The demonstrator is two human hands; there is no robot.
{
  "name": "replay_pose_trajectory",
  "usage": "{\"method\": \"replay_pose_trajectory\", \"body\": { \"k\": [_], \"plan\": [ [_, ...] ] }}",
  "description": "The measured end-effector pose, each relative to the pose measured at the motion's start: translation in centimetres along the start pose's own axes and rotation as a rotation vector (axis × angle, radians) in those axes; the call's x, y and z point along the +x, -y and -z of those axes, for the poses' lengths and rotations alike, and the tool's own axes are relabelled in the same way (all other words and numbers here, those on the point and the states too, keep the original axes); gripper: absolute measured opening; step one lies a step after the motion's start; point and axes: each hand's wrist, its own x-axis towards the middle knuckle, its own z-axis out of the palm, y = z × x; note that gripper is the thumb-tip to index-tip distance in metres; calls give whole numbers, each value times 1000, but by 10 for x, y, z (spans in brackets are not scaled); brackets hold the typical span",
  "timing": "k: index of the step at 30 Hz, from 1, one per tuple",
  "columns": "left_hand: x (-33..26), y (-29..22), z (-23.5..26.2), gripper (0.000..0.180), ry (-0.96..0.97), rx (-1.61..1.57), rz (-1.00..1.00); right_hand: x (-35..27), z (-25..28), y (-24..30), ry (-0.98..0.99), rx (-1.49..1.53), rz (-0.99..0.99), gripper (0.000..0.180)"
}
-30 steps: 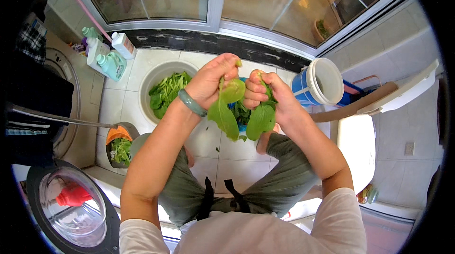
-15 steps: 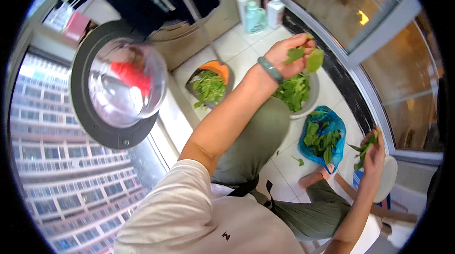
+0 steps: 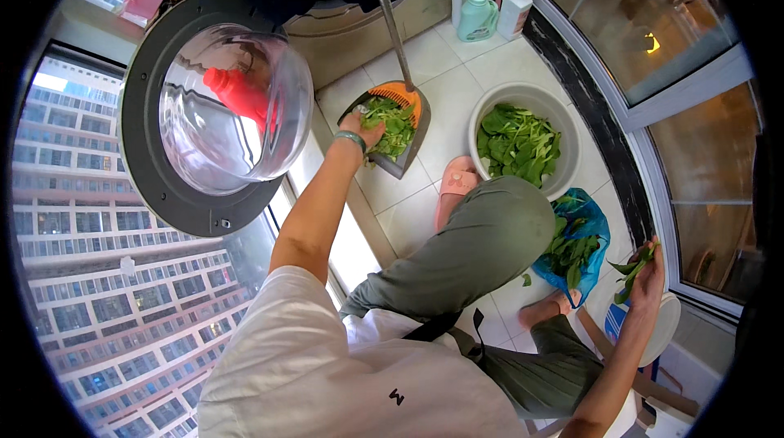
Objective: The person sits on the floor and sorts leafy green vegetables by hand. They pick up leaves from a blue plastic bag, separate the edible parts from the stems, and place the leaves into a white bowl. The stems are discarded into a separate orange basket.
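My left hand (image 3: 365,129), with a green bangle on the wrist, is down at the dustpan (image 3: 398,167). Its thumb and fingers are apart over the leafy scraps (image 3: 398,127) lying in the pan; leaves partly hide the fingertips. At the far right, my right hand (image 3: 651,281) is closed round a small bunch of leafy greens (image 3: 629,272). Between the hands stands a grey-white basin (image 3: 480,103) filled with picked green leaves (image 3: 523,146). A blue plastic bag (image 3: 599,224) holding more greens (image 3: 567,254) lies open beside my knee.
A round glass appliance door (image 3: 184,111) stands open at left, with a red bottle (image 3: 237,97) behind or in it. Detergent bottles (image 3: 478,15) stand at the back. The dustpan's long handle (image 3: 384,5) rises upright. A glass sliding door (image 3: 702,160) borders the right. One leaf (image 3: 526,280) lies on the tiles.
My left hand has moved from above the basin leftward and down to the dustpan; the leaves it held no longer show apart from the scraps. My right hand still grips its greens.
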Motion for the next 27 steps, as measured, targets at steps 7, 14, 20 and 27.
{"method": "replay_pose_trajectory", "body": {
  "k": [7,14,20,27],
  "plan": [
    [-57,19,-73,37,144,268,-3,7,12,-5,-85,-153,48,23],
    [-207,102,-182,35,1029,691,55,13,3,-29,-52,-227,-36,29],
    [-303,206,-246,37,1371,841,0,43,-17,-76,-78,-167,-190,23],
    [-263,274,-244,34,1163,1024,108,133,-65,-107,43,-192,99,39]
  ]
}}
